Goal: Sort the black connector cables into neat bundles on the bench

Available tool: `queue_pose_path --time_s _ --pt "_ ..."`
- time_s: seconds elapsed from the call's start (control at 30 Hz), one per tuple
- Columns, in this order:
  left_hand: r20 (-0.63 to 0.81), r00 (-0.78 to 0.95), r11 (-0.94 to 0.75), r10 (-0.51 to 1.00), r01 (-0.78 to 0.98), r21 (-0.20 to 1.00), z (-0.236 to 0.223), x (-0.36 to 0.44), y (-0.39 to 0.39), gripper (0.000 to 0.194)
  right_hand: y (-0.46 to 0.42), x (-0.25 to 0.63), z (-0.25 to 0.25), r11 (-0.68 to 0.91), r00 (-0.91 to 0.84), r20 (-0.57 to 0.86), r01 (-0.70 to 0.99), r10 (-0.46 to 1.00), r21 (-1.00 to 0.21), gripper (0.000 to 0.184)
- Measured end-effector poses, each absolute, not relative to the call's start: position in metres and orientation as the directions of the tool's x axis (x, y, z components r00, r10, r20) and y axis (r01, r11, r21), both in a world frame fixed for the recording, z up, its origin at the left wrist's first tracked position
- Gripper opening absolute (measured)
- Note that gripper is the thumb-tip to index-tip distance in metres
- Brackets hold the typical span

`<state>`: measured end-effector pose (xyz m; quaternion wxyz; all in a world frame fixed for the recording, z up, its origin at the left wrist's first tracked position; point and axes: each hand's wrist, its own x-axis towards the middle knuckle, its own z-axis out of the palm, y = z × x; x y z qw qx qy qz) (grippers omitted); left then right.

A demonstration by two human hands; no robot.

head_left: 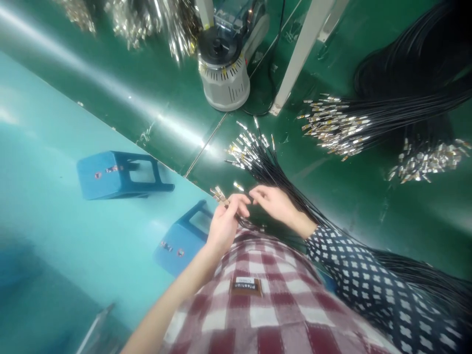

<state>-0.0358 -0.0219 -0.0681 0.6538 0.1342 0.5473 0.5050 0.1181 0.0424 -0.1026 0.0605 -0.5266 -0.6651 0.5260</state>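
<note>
My left hand is closed around a few thin black cables, and their metal-tipped ends stick out past the fingers. Close beside it, my right hand is in a pinch at the near edge of the green table. A single cable end with a silvery tip shows just ahead of the right fingertips, and the cable seems to run into that pinch. Under and beyond my right wrist lies a bundle of black cables, its shiny connectors fanned out on the table.
More black cable bundles lie at the right, with another connector cluster nearby. A round grey machine stands at the back beside a white post. Blue stools are on the floor at left. Blurred connector bundles lie at top left.
</note>
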Motion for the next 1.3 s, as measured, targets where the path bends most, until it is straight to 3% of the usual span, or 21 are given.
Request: queue_pose_path --time_s 0.07,0.17,0.3,0.4,0.5,0.7,0.9,1.03,1.13,1.3 --pt "-0.58 -0.098 0.421 0.808 -0.593 0.686 -0.068 -0.036 -0.021 0.052 0.037 0.118 -0.099 -0.149 -0.517 -0.479 0.555 0.71 -0.819 0.032" --pt "-0.64 -0.035 0.448 0.768 -0.685 0.575 -0.066 -0.038 -0.02 0.052 0.027 0.123 -0.087 -0.224 -0.489 -0.423 0.413 0.763 -0.882 0.027" --pt "-0.672 0.061 0.544 0.738 -0.643 0.539 -0.061 -0.034 -0.018 0.023 0.021 0.124 -0.07 -0.237 -0.426 -0.374 0.341 0.824 -0.91 0.025" --pt "-0.674 0.083 0.586 0.734 -0.578 0.567 -0.058 -0.029 -0.014 0.032 0.02 0.12 -0.062 -0.255 -0.431 -0.377 0.313 0.82 -0.915 0.028" --pt "-0.67 0.03 0.575 0.741 -0.545 0.611 -0.057 -0.026 -0.012 0.028 0.018 0.124 -0.061 -0.237 -0.486 -0.401 0.364 0.777 -0.901 0.032" --pt "-0.64 -0.021 0.516 0.768 -0.572 0.638 -0.055 -0.024 -0.01 0.029 0.002 0.166 -0.082 0.147 -0.537 -0.293 0.632 0.791 -0.761 0.033" --pt "-0.643 -0.075 0.487 0.762 -0.588 0.646 -0.057 -0.021 -0.013 0.028 -0.024 0.235 -0.114 0.129 -0.447 -0.324 0.728 0.834 -0.673 0.032" --pt "-0.654 -0.129 0.463 0.745 -0.606 0.647 -0.055 -0.018 -0.017 0.025 -0.033 0.264 -0.108 0.087 -0.397 -0.397 0.789 0.828 -0.608 0.033" --pt "-0.656 -0.098 0.48 0.748 -0.603 0.637 -0.05 -0.02 -0.016 0.025 -0.026 0.248 -0.093 0.145 -0.454 -0.359 0.761 0.816 -0.633 0.031" --pt "-0.651 -0.043 0.497 0.758 -0.608 0.619 -0.042 -0.023 -0.009 0.032 -0.009 0.178 -0.076 0.239 -0.556 -0.147 0.561 0.818 -0.792 0.03"
